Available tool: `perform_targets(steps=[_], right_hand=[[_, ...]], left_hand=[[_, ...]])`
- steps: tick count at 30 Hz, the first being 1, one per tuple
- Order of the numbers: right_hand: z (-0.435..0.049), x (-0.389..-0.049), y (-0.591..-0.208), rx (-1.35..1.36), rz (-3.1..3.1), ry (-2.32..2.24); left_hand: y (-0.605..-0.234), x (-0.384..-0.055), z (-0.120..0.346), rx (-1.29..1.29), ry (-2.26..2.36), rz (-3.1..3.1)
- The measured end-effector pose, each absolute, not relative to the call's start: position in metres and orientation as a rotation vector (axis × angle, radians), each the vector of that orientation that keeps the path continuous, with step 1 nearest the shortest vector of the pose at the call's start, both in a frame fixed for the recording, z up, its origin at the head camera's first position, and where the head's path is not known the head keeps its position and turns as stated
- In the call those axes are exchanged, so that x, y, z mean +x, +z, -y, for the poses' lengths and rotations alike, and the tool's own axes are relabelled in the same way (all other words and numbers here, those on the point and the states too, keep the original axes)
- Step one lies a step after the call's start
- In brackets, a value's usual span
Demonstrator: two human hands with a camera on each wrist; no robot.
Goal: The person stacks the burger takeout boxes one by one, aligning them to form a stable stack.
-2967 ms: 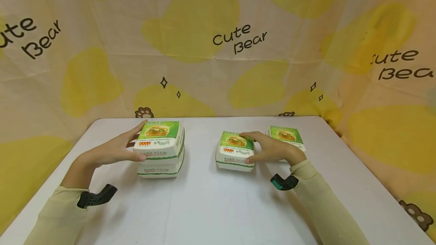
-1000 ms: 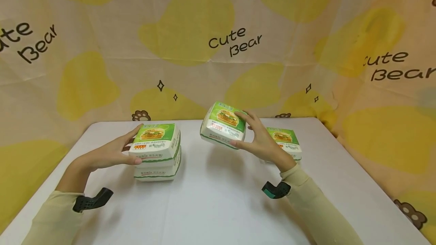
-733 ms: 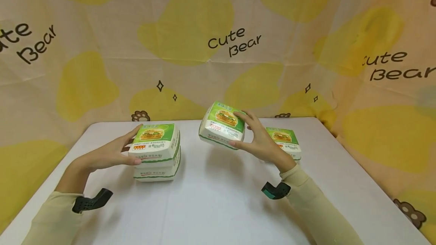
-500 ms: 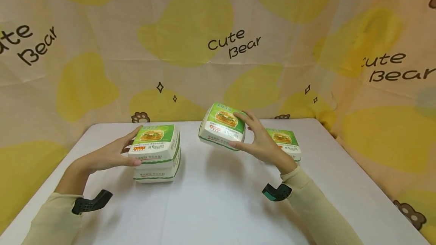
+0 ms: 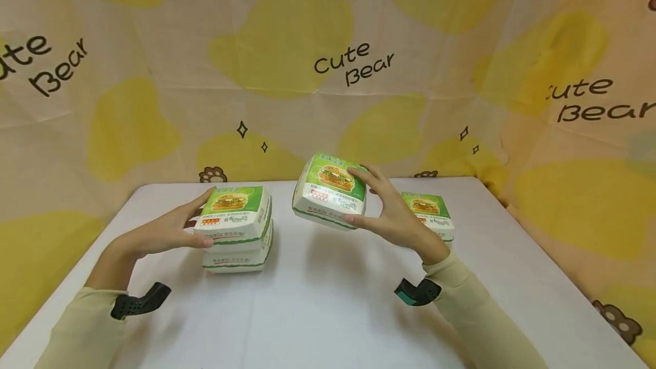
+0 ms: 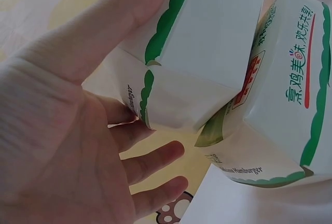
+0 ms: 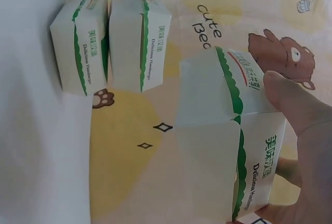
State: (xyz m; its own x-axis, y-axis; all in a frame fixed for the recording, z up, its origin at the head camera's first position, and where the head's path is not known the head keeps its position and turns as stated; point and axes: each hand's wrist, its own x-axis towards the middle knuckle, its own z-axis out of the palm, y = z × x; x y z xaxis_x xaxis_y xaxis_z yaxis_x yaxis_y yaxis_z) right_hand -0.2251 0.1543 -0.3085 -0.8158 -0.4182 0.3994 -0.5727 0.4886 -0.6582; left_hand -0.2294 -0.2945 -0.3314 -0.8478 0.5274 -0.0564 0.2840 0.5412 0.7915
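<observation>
Two green-and-white burger boxes stand stacked at the left of the table. My left hand (image 5: pixel 161 232) grips the upper box (image 5: pixel 233 215), thumb on its near side and fingers behind; the lower box (image 5: pixel 236 259) sits under it. In the left wrist view the thumb lies along the upper box (image 6: pixel 207 32), and two fingers reach past it. Held up in the air, a third burger box (image 5: pixel 330 192) tilts in my right hand (image 5: pixel 394 215), between thumb and fingers. The right wrist view shows this box's pale underside (image 7: pixel 207 167) and its side print.
Another burger box (image 5: pixel 427 206) stands at the back right, partly hidden by my right hand. The white-covered table (image 5: pixel 307 312) backs onto a patterned cloth (image 5: pixel 287 39), with more cloth on both sides. Each wrist carries a dark camera mount (image 5: pixel 417 291).
Since the oldest frame, my right hand has lifted its burger box off the table and tilted it. Lately it has drifted slightly left. My left hand has kept its grip on the stack's upper box.
</observation>
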Motion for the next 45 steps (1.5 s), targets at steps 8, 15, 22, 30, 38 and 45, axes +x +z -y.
perform_targets(steps=[8, 15, 22, 30, 38, 45], right_hand=[[-0.138, -0.224, -0.307, 0.914, 2.528, 1.28], [-0.125, -0.225, -0.304, 0.958, 2.56, 1.257], [-0.105, -0.227, -0.295, 0.996, 2.597, 1.24], [-0.079, -0.234, -0.279, 1.114, 2.571, 1.159], [-0.053, -0.239, -0.274, 1.168, 2.63, 1.185], [-0.035, -0.245, -0.268, 1.198, 2.699, 1.154]], left_hand=[[-0.331, -0.228, 0.296, 0.695, 1.215, -2.476], [-0.334, -0.23, 0.292, 0.681, 1.247, -2.438], [-0.335, -0.229, 0.296, 0.651, 1.226, -2.467], [-0.336, -0.232, 0.294, 0.679, 1.274, -2.426], [-0.341, -0.234, 0.293, 0.72, 1.285, -2.417], [-0.341, -0.237, 0.294, 0.789, 1.26, -2.474]])
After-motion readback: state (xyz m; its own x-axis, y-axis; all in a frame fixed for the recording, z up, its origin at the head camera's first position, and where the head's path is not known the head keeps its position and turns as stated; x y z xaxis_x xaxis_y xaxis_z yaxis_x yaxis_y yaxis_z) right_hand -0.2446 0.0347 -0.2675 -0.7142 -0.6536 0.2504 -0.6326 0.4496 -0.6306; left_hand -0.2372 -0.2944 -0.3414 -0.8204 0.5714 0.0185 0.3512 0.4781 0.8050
